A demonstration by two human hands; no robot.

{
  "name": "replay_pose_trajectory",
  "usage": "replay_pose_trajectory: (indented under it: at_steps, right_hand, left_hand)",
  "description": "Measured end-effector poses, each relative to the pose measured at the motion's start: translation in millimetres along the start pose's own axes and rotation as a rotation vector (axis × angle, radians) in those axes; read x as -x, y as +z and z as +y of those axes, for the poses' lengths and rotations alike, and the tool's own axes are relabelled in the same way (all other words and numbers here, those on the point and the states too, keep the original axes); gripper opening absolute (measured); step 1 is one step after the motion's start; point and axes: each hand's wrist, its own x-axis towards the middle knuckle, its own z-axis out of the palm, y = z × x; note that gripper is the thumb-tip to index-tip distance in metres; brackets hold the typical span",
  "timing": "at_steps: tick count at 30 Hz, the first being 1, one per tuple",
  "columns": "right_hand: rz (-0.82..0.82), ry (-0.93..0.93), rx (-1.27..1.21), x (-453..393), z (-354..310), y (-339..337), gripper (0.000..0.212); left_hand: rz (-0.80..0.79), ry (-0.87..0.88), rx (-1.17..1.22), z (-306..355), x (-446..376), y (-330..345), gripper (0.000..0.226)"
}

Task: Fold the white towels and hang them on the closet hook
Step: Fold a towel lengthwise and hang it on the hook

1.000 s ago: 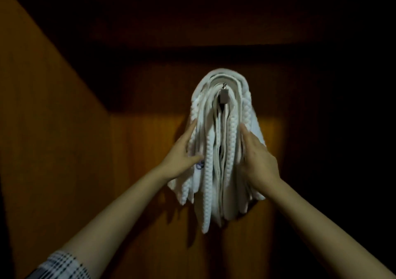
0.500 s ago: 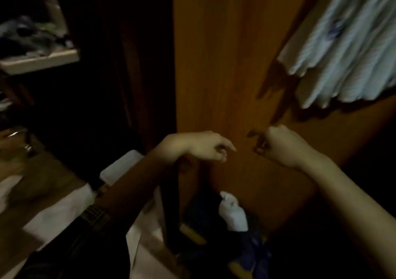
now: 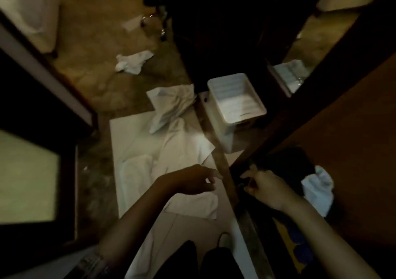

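Dim floor point(image 3: 132, 81) strewn with towels point(image 3: 171, 105). Both hands, left point(image 3: 192, 181) and right point(image 3: 264, 187), hang loose, holding nothing. Likely next: pick one up to fold.

A dim home bedroom: wooden closet point(image 3: 353, 111), towels point(image 3: 171, 105) strewn over the floor point(image 3: 92, 49), a white bin point(image 3: 235, 100).

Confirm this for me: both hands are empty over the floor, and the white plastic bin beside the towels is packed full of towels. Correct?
Not quite. The head view shows the white plastic bin with no towels in it; its ribbed bottom is bare. The rest holds: the left hand and right hand hold nothing, and the loose towels lie on the floor beside the bin.
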Motion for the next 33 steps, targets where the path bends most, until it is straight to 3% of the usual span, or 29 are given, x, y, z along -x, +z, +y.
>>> replay_pose_trajectory:
  at_steps: [8,17,26,33]
  right_hand:
    - [-0.273,-0.113,-0.028,-78,-45,123,0.033]
    - [-0.436,-0.072,-0.020,-133,1,287,0.035]
    - [-0.454,-0.009,0.042,-215,87,453,0.036]
    - [-0.459,-0.157,0.167,-313,135,548,0.041]
  left_hand:
    - [0.362,-0.372,0.387,-134,38,120,0.039]
    - [0.602,-0.570,0.583,-220,-7,263,0.034]
    - [0.453,-0.574,0.409,-343,-118,368,0.036]
    - [0.223,-0.463,-0.131,-455,-214,411,0.040]
